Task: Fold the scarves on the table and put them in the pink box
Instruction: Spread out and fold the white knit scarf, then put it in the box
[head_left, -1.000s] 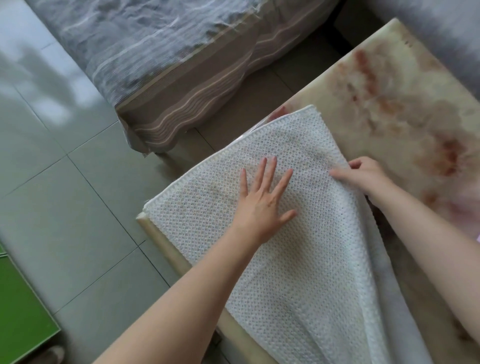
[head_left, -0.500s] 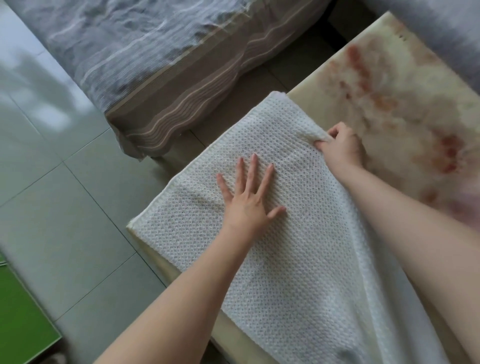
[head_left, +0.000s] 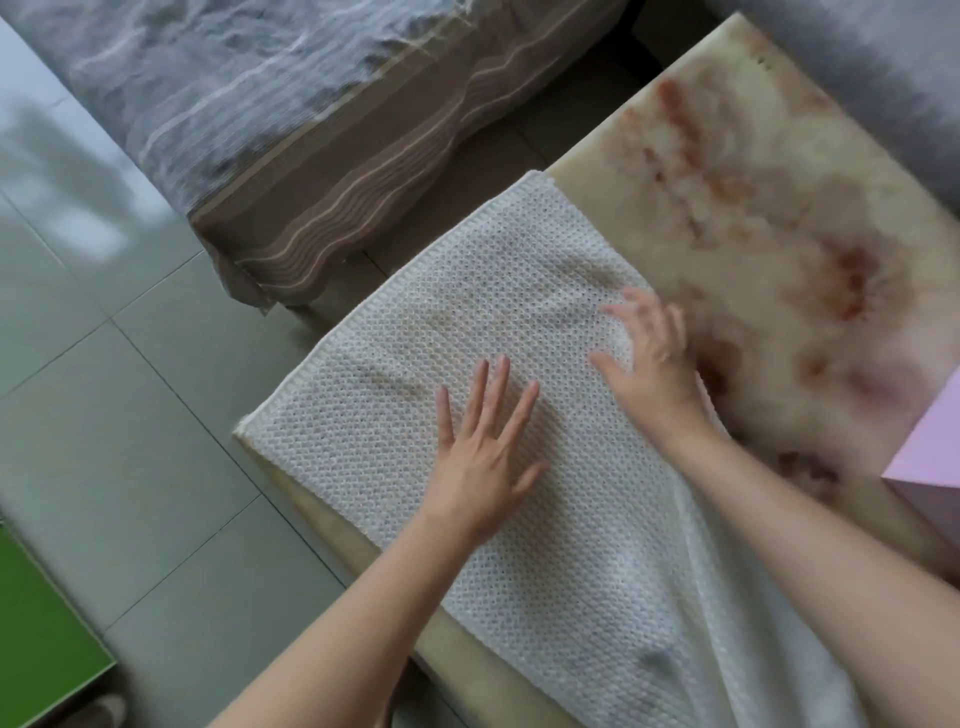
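A white knitted scarf (head_left: 467, 322) lies spread over the left corner of the marble-patterned table (head_left: 779, 208), its near part trailing toward me. My left hand (head_left: 483, 447) presses flat on the scarf with fingers spread. My right hand (head_left: 654, 358), slightly blurred, rests on the scarf near its right edge with fingers straight. A corner of the pink box (head_left: 930, 457) shows at the right edge of the view.
A bed with a grey cover and a brown striped skirt (head_left: 322, 171) stands beyond the table's left side. Grey floor tiles (head_left: 119, 415) lie to the left. A green object (head_left: 36, 634) sits at the lower left.
My right hand has let go of the scarf's right edge and now lies flat on the cloth. The left hand stays pressed on the scarf. The view shifted, bringing the pink box into sight.
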